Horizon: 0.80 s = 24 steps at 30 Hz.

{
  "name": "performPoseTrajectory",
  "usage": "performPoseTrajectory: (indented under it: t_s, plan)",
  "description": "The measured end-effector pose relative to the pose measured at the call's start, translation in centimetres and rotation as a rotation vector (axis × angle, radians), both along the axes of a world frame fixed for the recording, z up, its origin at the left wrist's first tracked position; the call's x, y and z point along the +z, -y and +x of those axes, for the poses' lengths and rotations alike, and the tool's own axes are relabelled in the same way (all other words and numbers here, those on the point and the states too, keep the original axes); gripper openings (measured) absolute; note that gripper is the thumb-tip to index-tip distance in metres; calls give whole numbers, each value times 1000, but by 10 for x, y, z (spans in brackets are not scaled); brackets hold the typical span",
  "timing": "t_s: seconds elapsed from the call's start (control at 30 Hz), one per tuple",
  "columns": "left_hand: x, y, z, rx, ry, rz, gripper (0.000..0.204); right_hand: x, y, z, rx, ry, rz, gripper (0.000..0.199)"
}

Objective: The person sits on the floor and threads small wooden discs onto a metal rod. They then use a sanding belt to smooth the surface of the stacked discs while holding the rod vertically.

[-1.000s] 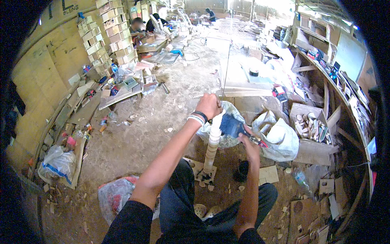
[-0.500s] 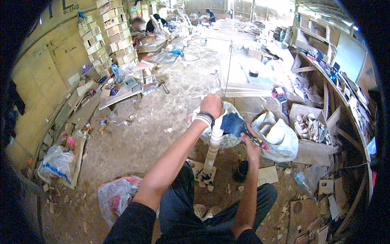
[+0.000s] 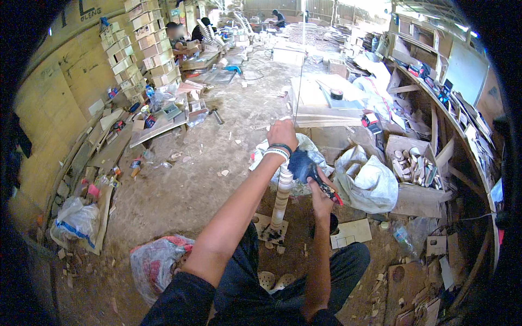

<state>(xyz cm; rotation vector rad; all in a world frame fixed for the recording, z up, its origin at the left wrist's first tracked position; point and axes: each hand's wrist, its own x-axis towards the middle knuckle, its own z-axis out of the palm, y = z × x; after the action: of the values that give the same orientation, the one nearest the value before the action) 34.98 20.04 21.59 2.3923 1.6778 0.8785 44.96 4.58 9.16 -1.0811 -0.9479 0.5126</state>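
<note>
My left hand (image 3: 283,134) is closed at the top of an upright column of pale wooden rings (image 3: 280,200); its grip hides the column's upper end. The column stands on a square wooden base (image 3: 265,223) smeared with black. My right hand (image 3: 321,195) grips what looks like a wide brush (image 3: 302,166), with a dark blue-black head and a black handle ending in red. The brush head lies against the column's upper right side, just below my left hand. A dark pot (image 3: 331,221), partly hidden by my right forearm, sits on the ground right of the base.
A white sack (image 3: 367,187) and a box of wood pieces (image 3: 416,168) stand to the right. A plastic bag (image 3: 157,266) lies by my left leg. A thin line (image 3: 299,87) rises beyond my left hand. People sit working at the far left.
My right hand and the brush have moved left and slightly down, with the handle closer to the column. My left hand keeps its hold at the top.
</note>
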Motion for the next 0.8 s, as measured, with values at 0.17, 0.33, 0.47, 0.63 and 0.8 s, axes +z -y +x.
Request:
performPoseTrajectory:
  t_s: [0.17, 0.33, 0.47, 0.63, 0.8]
  plan:
    - [2, -2, 5, 77, -28, -12, 16, 3, 0, -23, -130, 183, 32, 48]
    - [4, -1, 1, 148, -41, 8, 15, 10, -3, -28, -145, -33, 82, 46]
    - [8, -5, -1, 102, -36, -107, 22, 15, -10, -26, 3, -23, -48, 48]
    - [10, -8, 4, 93, 4, -111, 34, 13, -4, -16, -56, 48, 103, 45]
    - [8, -11, 3, 76, 5, -129, 31, 14, -4, -2, -34, -132, 27, 48]
